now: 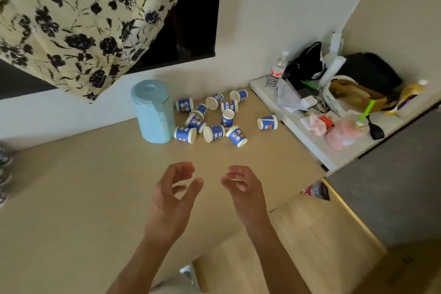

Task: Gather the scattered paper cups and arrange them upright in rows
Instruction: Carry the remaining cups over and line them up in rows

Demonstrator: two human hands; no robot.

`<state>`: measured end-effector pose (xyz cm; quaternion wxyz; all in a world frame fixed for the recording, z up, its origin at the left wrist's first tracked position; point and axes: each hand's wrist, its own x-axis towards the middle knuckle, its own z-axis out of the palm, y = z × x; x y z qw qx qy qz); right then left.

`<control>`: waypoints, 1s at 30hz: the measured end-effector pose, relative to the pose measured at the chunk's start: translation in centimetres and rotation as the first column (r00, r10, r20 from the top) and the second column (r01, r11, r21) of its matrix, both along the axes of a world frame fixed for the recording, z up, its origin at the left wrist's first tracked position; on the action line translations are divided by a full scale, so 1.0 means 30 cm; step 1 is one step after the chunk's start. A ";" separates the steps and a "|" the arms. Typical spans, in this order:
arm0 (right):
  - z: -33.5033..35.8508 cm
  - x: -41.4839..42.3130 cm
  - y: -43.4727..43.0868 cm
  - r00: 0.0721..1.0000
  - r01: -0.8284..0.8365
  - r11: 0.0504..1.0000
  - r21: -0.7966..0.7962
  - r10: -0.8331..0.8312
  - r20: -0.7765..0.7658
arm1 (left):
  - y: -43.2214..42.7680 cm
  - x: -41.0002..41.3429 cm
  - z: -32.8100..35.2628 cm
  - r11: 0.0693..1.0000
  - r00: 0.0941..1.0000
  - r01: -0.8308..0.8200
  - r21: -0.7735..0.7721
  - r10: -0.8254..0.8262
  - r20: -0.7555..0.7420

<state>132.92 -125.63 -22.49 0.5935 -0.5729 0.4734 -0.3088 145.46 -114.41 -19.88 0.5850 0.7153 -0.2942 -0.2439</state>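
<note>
two empty hands hovered over the table (83, 186), well short of the scattered paper cups (213, 133).

the left hand (175, 196) and the right hand (243, 188) hung side by side above the beige top, fingers loosely curled and thumbs held apart from them, gripping nothing. the blue, white-rimmed cups lay in a loose heap at the far edge by the wall, just right of a light blue canister (154, 112). most lay on their sides, one middle cup (227, 118) stood roughly upright, and a lone cup (267, 122) lay apart to the right, near a white shelf (310, 141). the shelf carried a water bottle (276, 71) and a pink drink (346, 131). a floral cloth (78, 19) hung at upper left.
</note>
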 end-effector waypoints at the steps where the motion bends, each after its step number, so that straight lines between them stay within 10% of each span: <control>1: -0.007 -0.007 -0.056 1.000 0.006 1.000 -0.004 -0.006 -0.009 | -0.046 0.005 -0.001 1.000 1.000 0.003 0.006 -0.003 0.007; 10: -0.145 0.041 -0.540 0.934 -0.175 0.979 -0.101 0.132 -0.332 | -0.416 -0.033 -0.086 0.986 0.994 -0.089 0.142 0.098 -0.055; 19: -0.405 0.235 -0.949 0.560 -0.572 0.811 -0.122 0.278 -0.780 | -0.632 -0.139 -0.165 0.906 0.915 -0.350 0.240 0.386 -0.122; 30: -0.588 0.286 -1.074 0.519 -0.623 0.778 -0.083 0.331 -0.788 | -0.680 -0.205 -0.179 0.821 0.853 -0.467 0.328 0.516 -0.080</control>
